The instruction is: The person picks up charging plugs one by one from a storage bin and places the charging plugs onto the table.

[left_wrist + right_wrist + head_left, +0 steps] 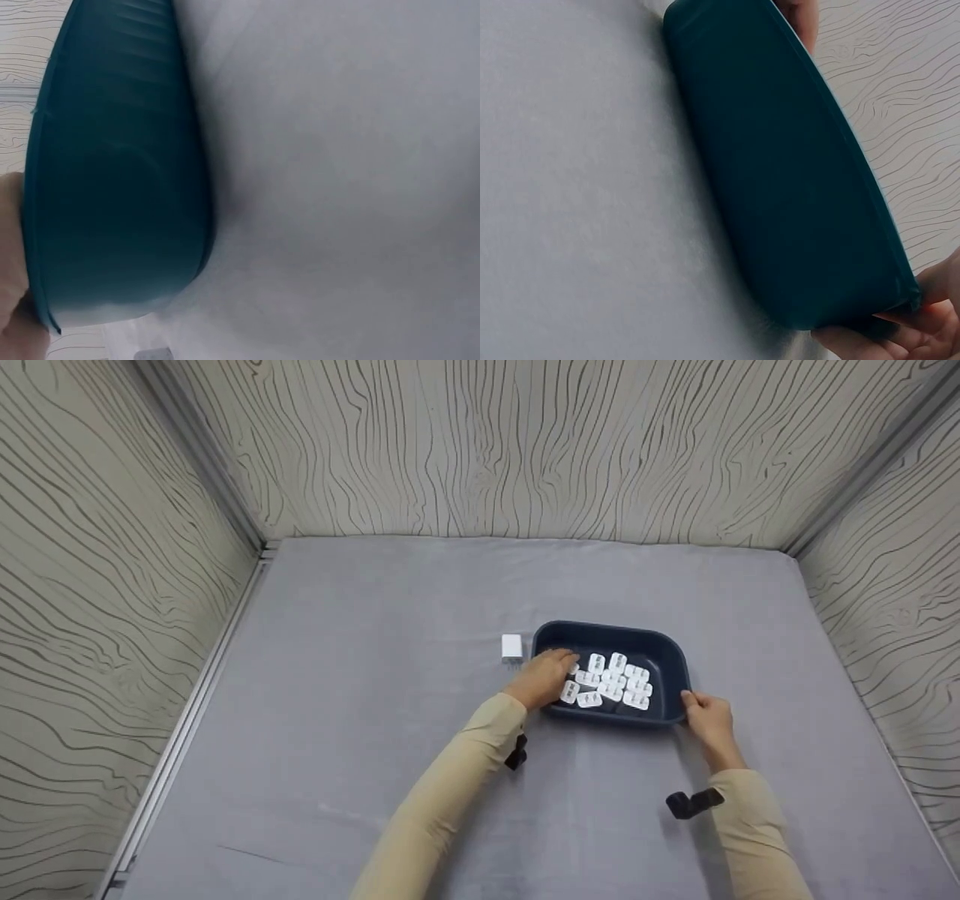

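Observation:
A dark blue plastic tub (667,656) with rounded corners sits on the grey cloth, tilted in neither wrist view's full sight. In it lie several small white rounded pieces (636,700) with dark marks. My right hand (711,720) pinches the tub's right end near the front corner, thumb at the rim and fingers under it in the right wrist view. Over the left rim reaches my left hand (546,679), its fingertips inside the tub beside a white piece. I cannot tell whether those fingers hold a piece.
A small white block (511,646) stands on the cloth just left of the tub. Grey cloth (360,675) covers the table. Wood-patterned panels (480,450) rise at the back and both sides, with a metal rail (202,690) along the left edge.

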### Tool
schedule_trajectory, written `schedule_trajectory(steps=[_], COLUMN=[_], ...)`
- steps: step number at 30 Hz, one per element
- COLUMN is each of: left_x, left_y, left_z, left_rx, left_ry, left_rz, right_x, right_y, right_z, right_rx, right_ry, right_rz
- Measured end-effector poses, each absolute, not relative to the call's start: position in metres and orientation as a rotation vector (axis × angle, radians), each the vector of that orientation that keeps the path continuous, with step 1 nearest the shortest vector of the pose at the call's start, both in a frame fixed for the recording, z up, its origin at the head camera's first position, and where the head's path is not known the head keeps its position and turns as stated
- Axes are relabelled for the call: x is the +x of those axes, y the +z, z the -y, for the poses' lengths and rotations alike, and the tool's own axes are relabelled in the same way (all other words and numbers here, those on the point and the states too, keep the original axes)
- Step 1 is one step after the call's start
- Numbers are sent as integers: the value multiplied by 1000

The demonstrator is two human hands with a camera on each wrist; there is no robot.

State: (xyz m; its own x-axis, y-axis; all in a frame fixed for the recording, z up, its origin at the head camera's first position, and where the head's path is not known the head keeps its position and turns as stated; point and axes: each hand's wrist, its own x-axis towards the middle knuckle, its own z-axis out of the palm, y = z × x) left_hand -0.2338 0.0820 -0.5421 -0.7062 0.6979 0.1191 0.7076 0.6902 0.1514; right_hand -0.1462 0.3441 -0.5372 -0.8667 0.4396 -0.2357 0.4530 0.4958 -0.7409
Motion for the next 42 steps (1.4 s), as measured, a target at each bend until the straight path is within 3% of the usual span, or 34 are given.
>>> schedule_trajectory(steps=[42], left_x=[-229], left_y=[-530], left_z=[-69], left_rx=[-1085], left_ry=[-336], left_rz=[2672], right_x=[-148], right_y=[-540], right_z=[-341], right_rx=[820], right_ry=[-1342], right_rz=[-2691])
